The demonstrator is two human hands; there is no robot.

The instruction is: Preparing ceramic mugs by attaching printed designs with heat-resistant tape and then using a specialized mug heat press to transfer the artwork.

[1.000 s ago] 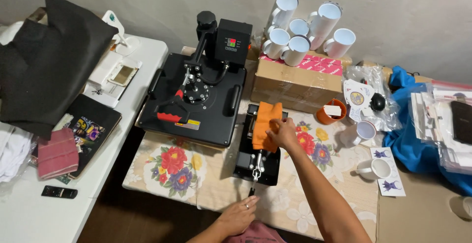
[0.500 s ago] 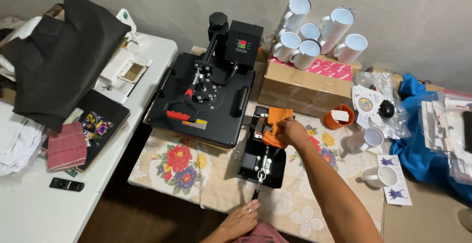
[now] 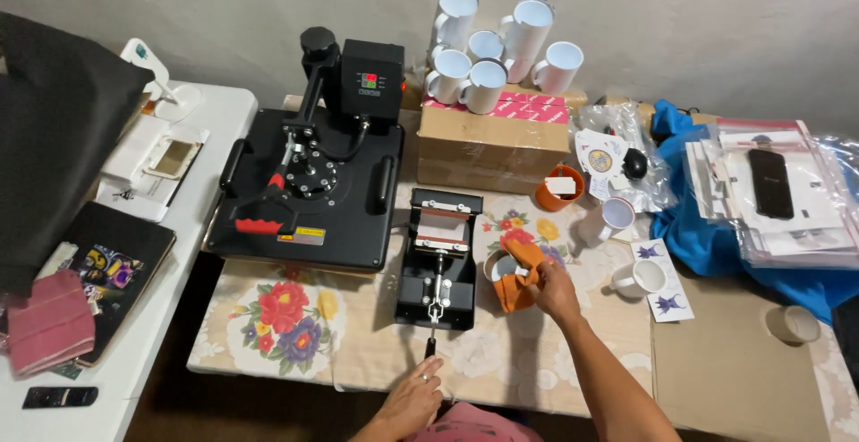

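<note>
The right hand is clamped on an orange cloth wrapped round a white mug, which sits low over the floral tabletop just to the right of the small black mug press. The mug's rim and pale inside show at the cloth's left edge. The left hand lies at the near edge of the tabletop, its fingers loosely apart, fingertips at the black handle tip of the mug press lever; whether they grip it cannot be told.

Behind the mug press stands a large black flat heat press with a red-tipped lever. A cardboard box to its right carries a cluster of white mugs. Right of the held mug, two more white mugs stand near printed paper slips, with an orange cup farther back. A blue cloth lies under clear plastic packets at the far right.
</note>
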